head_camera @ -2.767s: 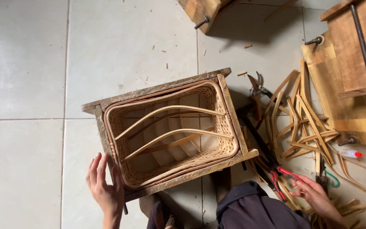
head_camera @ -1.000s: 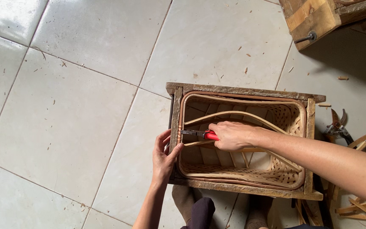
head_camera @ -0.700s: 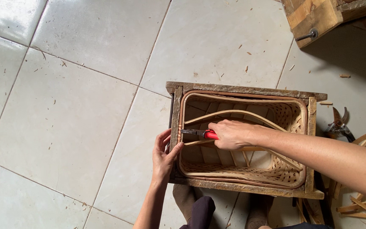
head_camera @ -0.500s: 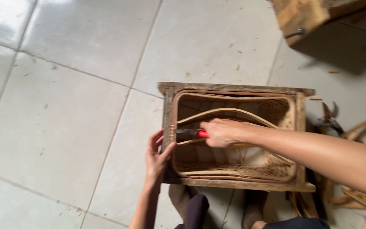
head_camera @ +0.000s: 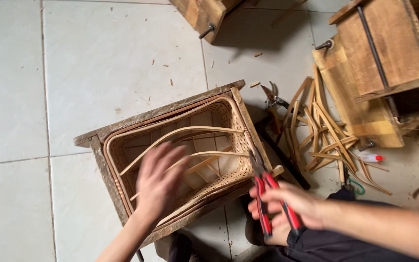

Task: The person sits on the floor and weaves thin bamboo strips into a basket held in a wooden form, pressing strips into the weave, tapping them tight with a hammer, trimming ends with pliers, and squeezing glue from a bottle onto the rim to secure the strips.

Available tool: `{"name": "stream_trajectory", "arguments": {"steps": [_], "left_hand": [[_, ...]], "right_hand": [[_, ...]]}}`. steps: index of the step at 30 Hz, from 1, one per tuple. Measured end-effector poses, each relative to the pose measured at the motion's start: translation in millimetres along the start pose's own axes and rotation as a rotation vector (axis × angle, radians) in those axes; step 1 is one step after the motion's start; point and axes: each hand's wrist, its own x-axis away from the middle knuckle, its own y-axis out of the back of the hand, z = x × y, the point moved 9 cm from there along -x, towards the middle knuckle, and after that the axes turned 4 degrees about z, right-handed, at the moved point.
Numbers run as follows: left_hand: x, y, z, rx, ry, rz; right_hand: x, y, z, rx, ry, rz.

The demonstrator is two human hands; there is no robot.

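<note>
Head camera looks down on a tiled floor [head_camera: 98, 63] where a woven rattan basket [head_camera: 180, 160] sits inside a rough wooden frame [head_camera: 156, 114], which seems to act as a mould keeping the weave square. The right hand [head_camera: 287, 208] is clenched around the red handles of a pair of pliers [head_camera: 267, 199], whose dark nose points away toward the near-right corner of the frame, just at its edge. The left hand [head_camera: 158, 182] hovers over the basket's near-left part, fingers spread and grasping nothing; it is blurred, so whether it touches the rim cannot be told. Two bent cane strips [head_camera: 190, 133] arch across the basket's opening. To the right lies a loose pile of cut cane pieces [head_camera: 323, 131], with a pair of cutters [head_camera: 272, 99] beside the frame's far-right corner and wooden blocks [head_camera: 379, 58] beyond.
</note>
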Motion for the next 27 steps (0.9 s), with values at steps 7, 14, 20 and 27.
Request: {"name": "stream_trajectory", "arguments": {"steps": [7, 14, 20, 27], "left_hand": [[-74, -175, -89, -0.051, -0.623, 0.471], [-74, -231, -121, 0.055, -0.691, 0.555], [-71, -218, -118, 0.112, -0.723, 0.404], [-69, -229, -104, 0.153, -0.637, 0.494]], "right_hand": [[-52, -48, -76, -0.707, 0.256, 0.25], [-66, -49, -53, -0.868, 0.391, 0.303], [-68, -66, -51, -0.96, 0.352, 0.368], [-95, -68, -73, -1.038, 0.309, 0.214]]}}
